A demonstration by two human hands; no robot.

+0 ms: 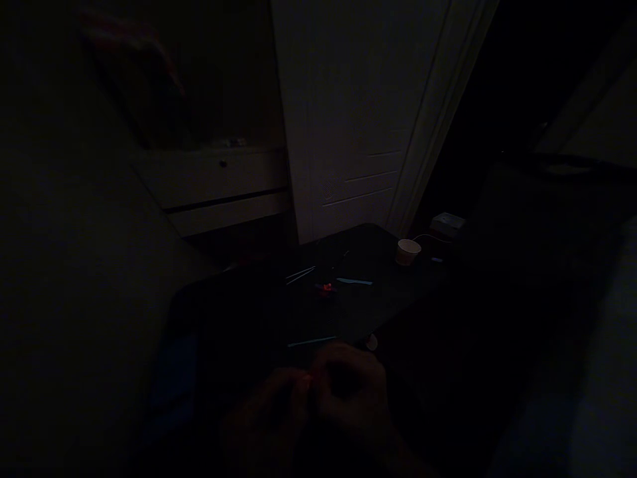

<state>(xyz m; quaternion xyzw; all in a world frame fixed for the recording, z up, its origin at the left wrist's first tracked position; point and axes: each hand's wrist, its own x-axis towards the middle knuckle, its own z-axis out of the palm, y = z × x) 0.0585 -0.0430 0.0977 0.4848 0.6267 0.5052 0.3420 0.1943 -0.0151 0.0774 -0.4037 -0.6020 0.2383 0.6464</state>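
In very dim light, my left hand (276, 405) and my right hand (351, 388) meet close to the camera. Thumbs and fingers of both are pinched together, with a small reddish glint between the fingertips. What they hold is too dark and small to make out. Just beyond my hands lies a thin pale-blue stick-like tool (312, 342) on the dark table (239, 325). Farther back sit a small red lump (326, 288), a light-blue knife-shaped tool (354, 281) and a pair of thin rods like tweezers (300, 274).
A paper cup (408, 252) stands near the table's far right corner, with a pale box (446, 224) and a thin cable behind it. Beyond the table are a white door (353, 119) and a drawer unit (219, 182). A bluish patch (176, 365) shows at left.
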